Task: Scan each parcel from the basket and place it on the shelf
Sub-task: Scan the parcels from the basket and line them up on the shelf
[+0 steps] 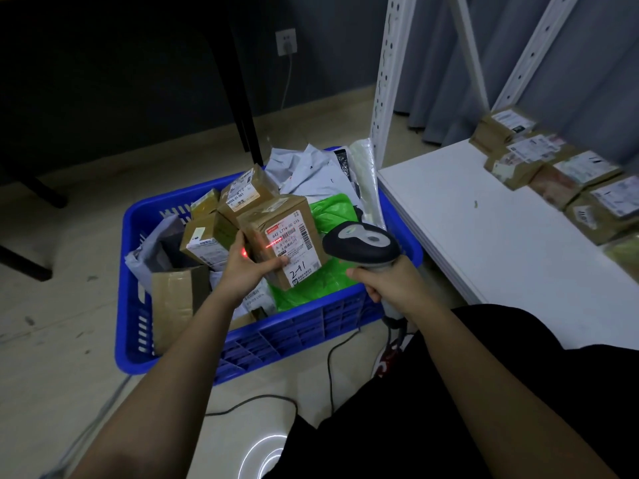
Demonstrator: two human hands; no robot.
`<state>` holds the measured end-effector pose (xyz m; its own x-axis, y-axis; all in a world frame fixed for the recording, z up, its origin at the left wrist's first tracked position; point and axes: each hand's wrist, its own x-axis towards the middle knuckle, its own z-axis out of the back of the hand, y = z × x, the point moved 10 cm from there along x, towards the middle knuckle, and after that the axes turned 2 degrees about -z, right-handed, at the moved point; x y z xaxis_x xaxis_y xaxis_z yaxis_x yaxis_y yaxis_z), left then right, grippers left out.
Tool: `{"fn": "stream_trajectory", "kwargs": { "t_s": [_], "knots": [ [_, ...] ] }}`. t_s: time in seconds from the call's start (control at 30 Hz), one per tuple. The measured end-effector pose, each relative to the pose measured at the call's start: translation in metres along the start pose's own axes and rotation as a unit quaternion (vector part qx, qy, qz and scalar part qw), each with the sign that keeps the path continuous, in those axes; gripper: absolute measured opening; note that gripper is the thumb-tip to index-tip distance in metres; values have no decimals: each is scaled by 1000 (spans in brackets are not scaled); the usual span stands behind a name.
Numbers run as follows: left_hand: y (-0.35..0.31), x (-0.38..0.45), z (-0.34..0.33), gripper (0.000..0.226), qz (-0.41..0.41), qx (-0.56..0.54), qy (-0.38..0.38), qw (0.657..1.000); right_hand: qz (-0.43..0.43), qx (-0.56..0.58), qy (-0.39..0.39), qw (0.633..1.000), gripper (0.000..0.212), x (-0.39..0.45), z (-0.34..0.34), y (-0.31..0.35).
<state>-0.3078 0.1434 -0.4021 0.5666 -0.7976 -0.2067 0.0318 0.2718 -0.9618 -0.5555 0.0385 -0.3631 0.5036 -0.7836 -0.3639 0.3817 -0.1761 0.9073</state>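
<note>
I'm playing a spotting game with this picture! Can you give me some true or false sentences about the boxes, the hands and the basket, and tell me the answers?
1. The left hand holds a cardboard parcel above the basket. True.
2. The basket is red. False: it is blue.
3. The right hand holds a scanner pointed at the parcel. True.
4. The shelf has no parcels on it. False: a row of parcels lies along its far side.
5. A red scanner line falls on the parcel's label. True.
</note>
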Motion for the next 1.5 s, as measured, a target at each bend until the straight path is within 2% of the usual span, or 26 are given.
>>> {"fn": "stream_trajectory", "kwargs": {
  "t_s": [0.07,0.2,0.33,0.57,0.63,0.7,0.83,1.0,1.03,1.1,1.13,1.17,1.23,1.27,1.37,1.4,1.5],
  "knots": [
    [-1,-2,-1,100,7,-29,-17,999,10,40,-44,998,23,2,8,4],
    [-26,-1,-24,76,-11,-103,-72,992,26,190,-190,963,20,12,53,13],
    [-75,10,-89,64,-48,-147,-46,987,16,260,-253,932,14,20,115,22],
    [-147,25,-242,78,-101,-151,58,982,32,252,-331,909,10,-18,261,3],
    [-152,28,-294,85,-83,-114,98,985,32,264,-364,893,16,-40,300,-13],
    [-154,24,-348,81,-66,-72,151,984,15,283,-406,869,21,-62,334,-37],
    [-134,9,-459,73,-11,13,285,958,-60,316,-470,822,13,-102,385,-95],
    [-104,-22,-559,57,-23,156,419,894,-148,303,-449,827,6,-125,411,-150],
    [-98,-23,-571,52,-49,185,415,889,-153,314,-438,828,7,-124,410,-156],
    [-97,-21,-585,60,-116,268,366,884,-153,341,-421,826,21,-119,409,-164],
    [-105,-27,-590,57,-147,285,345,882,-152,353,-414,825,27,-115,409,-166],
    [-114,-35,-595,47,-181,279,333,883,-149,365,-404,826,27,-110,408,-164],
    [-138,-62,-602,37,-237,259,342,872,-137,392,-368,832,14,-98,402,-154],
    [-143,-73,-601,39,-221,247,365,870,-123,417,-344,832,11,-91,396,-146],
    [-142,-95,-592,37,-83,166,464,866,-76,484,-300,818,20,-76,382,-128],
    [-143,-94,-587,34,-69,159,478,861,-64,488,-283,823,22,-70,378,-123],
    [-149,-78,-564,34,-80,164,446,876,-60,395,-261,879,35,-47,378,-121]
  ]
}}
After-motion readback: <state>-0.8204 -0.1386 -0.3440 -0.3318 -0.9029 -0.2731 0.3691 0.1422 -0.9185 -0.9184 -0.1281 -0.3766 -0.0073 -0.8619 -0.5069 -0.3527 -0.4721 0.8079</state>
